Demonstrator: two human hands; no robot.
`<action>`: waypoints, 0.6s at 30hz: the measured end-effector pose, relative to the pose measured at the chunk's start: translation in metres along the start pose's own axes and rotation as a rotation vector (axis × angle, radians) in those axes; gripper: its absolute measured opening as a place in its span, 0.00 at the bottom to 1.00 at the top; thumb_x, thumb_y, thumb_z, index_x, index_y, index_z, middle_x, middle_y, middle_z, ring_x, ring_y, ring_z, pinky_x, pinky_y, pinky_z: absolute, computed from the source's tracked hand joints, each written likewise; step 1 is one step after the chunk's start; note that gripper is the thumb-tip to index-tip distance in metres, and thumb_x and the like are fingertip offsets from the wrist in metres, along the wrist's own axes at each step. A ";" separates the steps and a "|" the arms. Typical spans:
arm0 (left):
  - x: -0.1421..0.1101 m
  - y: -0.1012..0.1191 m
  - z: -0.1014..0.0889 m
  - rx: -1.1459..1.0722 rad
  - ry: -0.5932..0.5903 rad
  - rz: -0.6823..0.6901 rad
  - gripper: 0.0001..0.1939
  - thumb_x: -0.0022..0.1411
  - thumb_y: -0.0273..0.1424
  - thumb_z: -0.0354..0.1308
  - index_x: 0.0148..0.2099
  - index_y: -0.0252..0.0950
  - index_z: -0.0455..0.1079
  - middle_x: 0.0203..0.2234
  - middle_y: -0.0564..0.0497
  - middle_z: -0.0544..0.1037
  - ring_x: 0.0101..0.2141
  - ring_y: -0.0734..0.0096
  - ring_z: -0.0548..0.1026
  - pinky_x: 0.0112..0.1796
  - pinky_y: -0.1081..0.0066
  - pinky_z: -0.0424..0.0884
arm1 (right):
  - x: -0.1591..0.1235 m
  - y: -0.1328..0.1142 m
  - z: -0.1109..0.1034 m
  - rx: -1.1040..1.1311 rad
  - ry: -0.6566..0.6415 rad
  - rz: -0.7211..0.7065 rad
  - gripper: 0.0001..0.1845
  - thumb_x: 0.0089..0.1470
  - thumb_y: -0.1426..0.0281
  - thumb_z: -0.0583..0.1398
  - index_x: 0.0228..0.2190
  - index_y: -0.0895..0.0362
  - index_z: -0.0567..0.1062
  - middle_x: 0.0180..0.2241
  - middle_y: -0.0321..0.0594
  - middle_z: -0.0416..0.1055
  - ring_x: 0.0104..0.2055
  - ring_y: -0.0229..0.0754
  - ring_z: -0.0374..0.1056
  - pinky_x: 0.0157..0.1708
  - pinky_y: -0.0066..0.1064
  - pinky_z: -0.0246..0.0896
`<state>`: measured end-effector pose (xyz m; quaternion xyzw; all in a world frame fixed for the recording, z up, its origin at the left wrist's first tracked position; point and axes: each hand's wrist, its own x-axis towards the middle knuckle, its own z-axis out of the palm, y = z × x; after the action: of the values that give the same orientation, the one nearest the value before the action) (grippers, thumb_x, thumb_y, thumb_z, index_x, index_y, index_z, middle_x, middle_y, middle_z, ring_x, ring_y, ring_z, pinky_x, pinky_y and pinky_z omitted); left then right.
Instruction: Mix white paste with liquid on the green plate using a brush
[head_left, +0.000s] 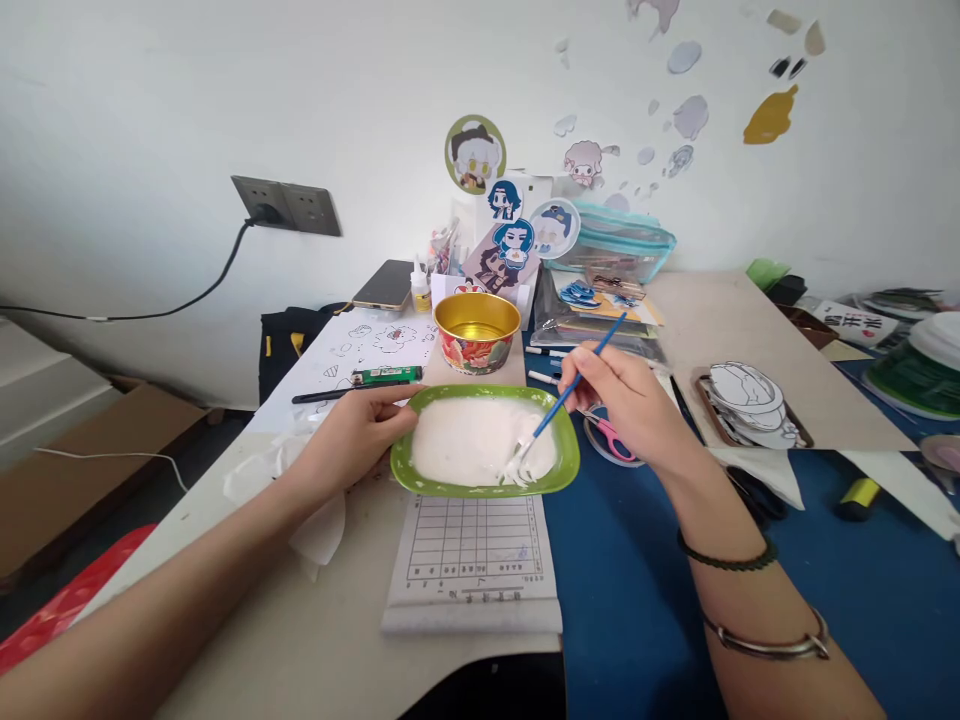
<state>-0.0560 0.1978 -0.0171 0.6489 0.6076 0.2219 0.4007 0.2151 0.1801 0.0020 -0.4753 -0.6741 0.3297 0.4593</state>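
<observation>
A green dish full of white paste sits on a printed notepad at the middle of the desk. My left hand grips the dish's left rim, fingers curled round the edge. My right hand pinches a thin blue-handled brush, and its bristles rest in the white paste near the dish's right side. Both forearms reach in from the bottom corners. The right wrist wears a dark band and a metal bangle.
A gold-lined floral tin bowl stands just behind the dish. Pink-handled scissors lie under my right hand. A tray of paper cutouts sits to the right, crumpled tissue to the left, a phone and glue bottle behind.
</observation>
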 end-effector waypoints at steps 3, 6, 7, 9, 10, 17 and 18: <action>0.000 0.000 0.000 -0.002 0.006 0.012 0.26 0.55 0.32 0.51 0.57 0.33 0.66 0.12 0.62 0.56 0.13 0.79 0.54 0.13 0.78 0.51 | 0.001 -0.001 0.000 -0.045 0.103 0.001 0.19 0.62 0.59 0.50 0.26 0.56 0.68 0.20 0.33 0.65 0.23 0.33 0.60 0.26 0.26 0.54; -0.001 0.002 -0.001 0.001 -0.007 0.014 0.26 0.55 0.32 0.51 0.57 0.33 0.66 0.12 0.62 0.56 0.13 0.79 0.54 0.13 0.78 0.51 | 0.001 -0.002 0.000 -0.004 0.028 0.011 0.19 0.62 0.58 0.49 0.27 0.56 0.68 0.20 0.34 0.65 0.23 0.34 0.60 0.26 0.26 0.55; -0.001 0.003 -0.001 -0.003 -0.010 0.011 0.26 0.55 0.31 0.51 0.57 0.33 0.67 0.12 0.62 0.55 0.13 0.79 0.53 0.13 0.78 0.51 | 0.001 -0.002 0.000 0.004 -0.017 0.017 0.20 0.62 0.57 0.49 0.27 0.56 0.69 0.21 0.34 0.66 0.23 0.34 0.60 0.26 0.26 0.55; -0.002 0.004 -0.001 -0.021 -0.010 0.002 0.26 0.55 0.31 0.51 0.56 0.34 0.67 0.12 0.62 0.55 0.13 0.79 0.53 0.13 0.78 0.52 | 0.002 -0.002 -0.001 -0.025 -0.016 0.030 0.20 0.62 0.57 0.49 0.26 0.56 0.69 0.20 0.34 0.65 0.23 0.34 0.60 0.25 0.27 0.54; -0.003 0.005 -0.001 -0.032 -0.010 -0.002 0.25 0.54 0.31 0.51 0.56 0.35 0.68 0.12 0.62 0.55 0.13 0.79 0.53 0.13 0.78 0.52 | 0.002 -0.002 -0.001 -0.044 0.033 0.033 0.20 0.62 0.57 0.50 0.26 0.56 0.69 0.20 0.34 0.65 0.22 0.34 0.59 0.25 0.27 0.54; -0.004 0.007 -0.001 -0.045 -0.015 -0.022 0.26 0.54 0.30 0.51 0.56 0.34 0.67 0.13 0.62 0.55 0.13 0.78 0.55 0.13 0.77 0.53 | 0.000 -0.001 -0.010 -0.081 0.039 0.080 0.21 0.61 0.55 0.51 0.25 0.56 0.69 0.19 0.34 0.65 0.21 0.33 0.59 0.23 0.26 0.53; -0.004 0.007 -0.001 -0.038 -0.014 -0.018 0.26 0.54 0.30 0.51 0.56 0.34 0.67 0.13 0.62 0.54 0.13 0.78 0.55 0.13 0.77 0.53 | 0.001 -0.001 -0.010 -0.101 0.076 0.085 0.21 0.61 0.55 0.51 0.25 0.56 0.69 0.18 0.34 0.65 0.21 0.33 0.59 0.23 0.25 0.53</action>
<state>-0.0538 0.1944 -0.0101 0.6372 0.6062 0.2253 0.4192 0.2240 0.1808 0.0065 -0.5382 -0.6514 0.2961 0.4454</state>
